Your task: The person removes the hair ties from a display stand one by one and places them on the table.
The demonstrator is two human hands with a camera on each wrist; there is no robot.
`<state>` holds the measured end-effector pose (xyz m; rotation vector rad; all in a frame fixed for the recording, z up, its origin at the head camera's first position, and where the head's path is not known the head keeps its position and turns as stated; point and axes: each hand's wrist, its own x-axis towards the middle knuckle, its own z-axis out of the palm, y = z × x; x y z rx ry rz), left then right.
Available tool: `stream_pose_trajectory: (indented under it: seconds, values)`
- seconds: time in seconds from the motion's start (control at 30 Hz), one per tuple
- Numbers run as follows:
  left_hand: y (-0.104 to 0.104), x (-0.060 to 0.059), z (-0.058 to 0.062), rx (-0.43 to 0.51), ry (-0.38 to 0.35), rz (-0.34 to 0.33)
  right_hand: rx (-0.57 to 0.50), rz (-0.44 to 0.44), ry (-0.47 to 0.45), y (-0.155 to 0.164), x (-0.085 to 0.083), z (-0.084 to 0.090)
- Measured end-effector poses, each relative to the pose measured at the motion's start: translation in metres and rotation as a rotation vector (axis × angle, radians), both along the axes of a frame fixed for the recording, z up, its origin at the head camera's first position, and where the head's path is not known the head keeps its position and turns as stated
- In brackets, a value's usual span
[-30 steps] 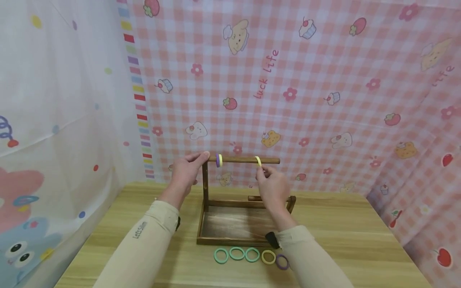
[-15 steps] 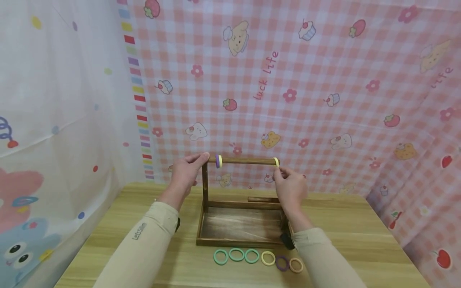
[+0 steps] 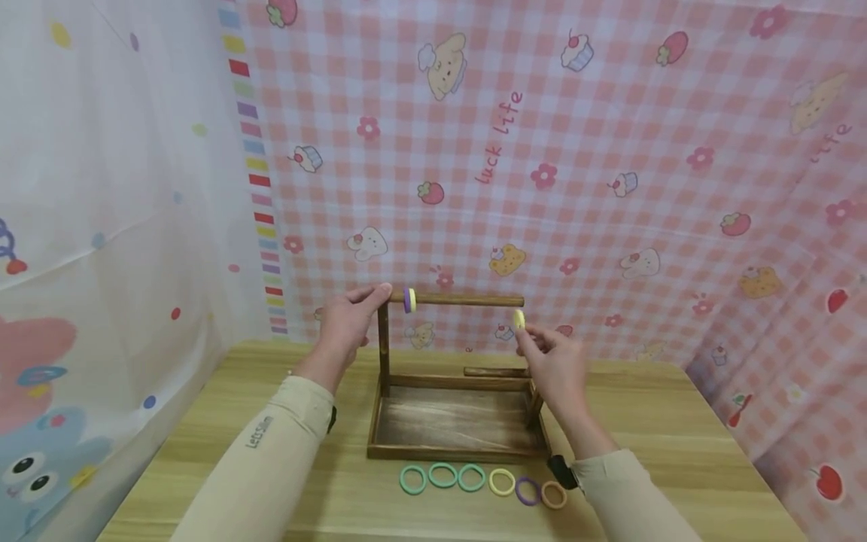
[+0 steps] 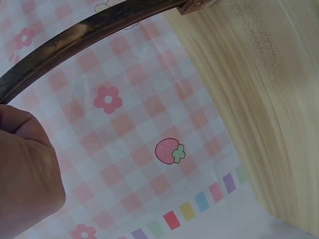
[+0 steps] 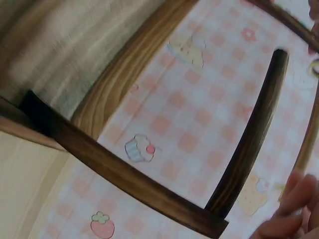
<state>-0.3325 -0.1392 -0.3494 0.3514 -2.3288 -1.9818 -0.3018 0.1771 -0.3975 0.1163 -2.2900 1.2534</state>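
Pinching yellow ring (image 3: pixel 518 320), sleeve (image 3: pixel 252 463) apparently reading "LetsSlim"

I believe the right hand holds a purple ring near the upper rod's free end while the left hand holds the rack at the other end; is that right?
Not quite: the head view shows that the ring in the right hand is yellow, not purple. The rest holds, including the left hand on the rack.

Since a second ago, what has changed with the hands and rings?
The right hand slid the yellow ring it pinches rightward along the upper bar and off its free end, then slightly down. The left hand still grips the stand; the purple ring and second yellow ring remain on the bar.
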Motion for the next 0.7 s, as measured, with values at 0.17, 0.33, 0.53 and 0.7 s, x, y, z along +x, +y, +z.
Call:
stream_pose_trajectory:
  seconds: [0.17,0.33,0.53,0.7]
  values:
    - [0.0,0.0,0.001,-0.002,-0.006,0.003,-0.046,0.194,-0.141,-0.008,0.019,-0.007]
    - [-0.001,0.002,0.002,-0.004,-0.006,-0.002,-0.102,0.338,-0.261,-0.022,0.036,-0.016]
    - [-0.001,0.001,0.003,-0.003,-0.008,0.0,-0.054,0.518,-0.321,-0.042,0.052,-0.027]
    - [-0.001,0.001,0.003,-0.005,-0.011,0.001,0.04,0.619,-0.329,-0.057,0.061,-0.042]
